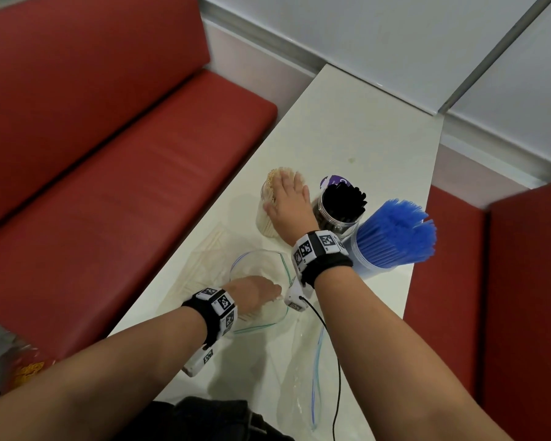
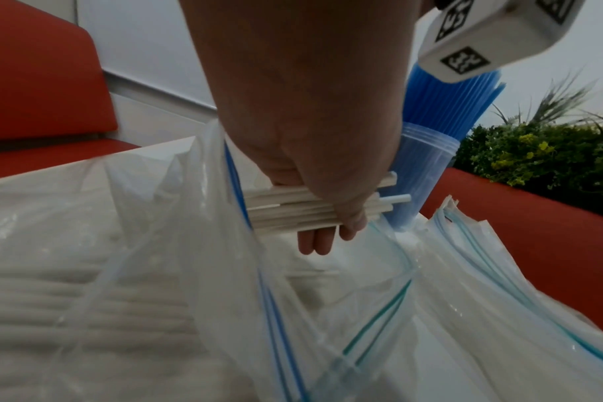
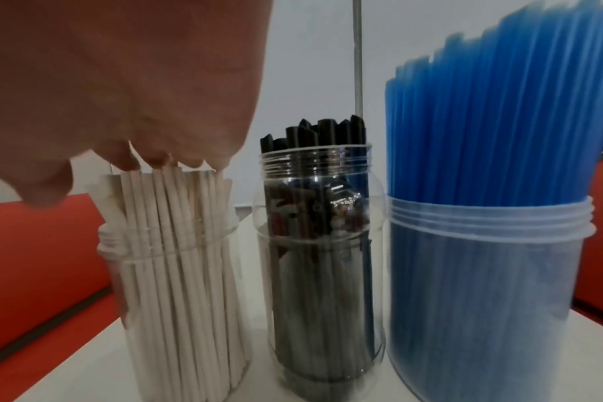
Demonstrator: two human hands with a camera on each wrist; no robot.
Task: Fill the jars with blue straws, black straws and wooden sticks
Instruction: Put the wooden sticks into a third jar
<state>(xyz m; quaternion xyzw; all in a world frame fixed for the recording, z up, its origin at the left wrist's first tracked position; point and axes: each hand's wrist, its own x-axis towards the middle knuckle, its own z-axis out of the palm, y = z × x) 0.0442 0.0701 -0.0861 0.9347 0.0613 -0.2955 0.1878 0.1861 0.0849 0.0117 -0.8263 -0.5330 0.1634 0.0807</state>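
Three clear jars stand in a row on the white table [image 1: 363, 128]. The left jar [image 1: 266, 214] [image 3: 176, 272] is packed with pale wooden sticks. The middle jar [image 1: 339, 208] [image 3: 320, 258] holds black straws, and the right jar [image 1: 392, 237] [image 3: 482, 272] holds tall blue straws. My right hand [image 1: 290, 195] [image 3: 148, 157] lies flat on the stick tops, fingers straight. My left hand [image 1: 255, 289] [image 2: 331, 228] is inside an open zip bag [image 1: 255, 265] [image 2: 190, 272], gripping a bundle of wooden sticks [image 2: 283, 215]. More sticks lie in the bag.
Red bench seats run along the left [image 1: 124, 186] and right [image 1: 522, 281] of the narrow table. Another clear zip bag [image 1: 303, 377] and a black cable [image 1: 334, 361] lie near the front edge. A purple lid [image 1: 334, 181] sits behind the black jar.
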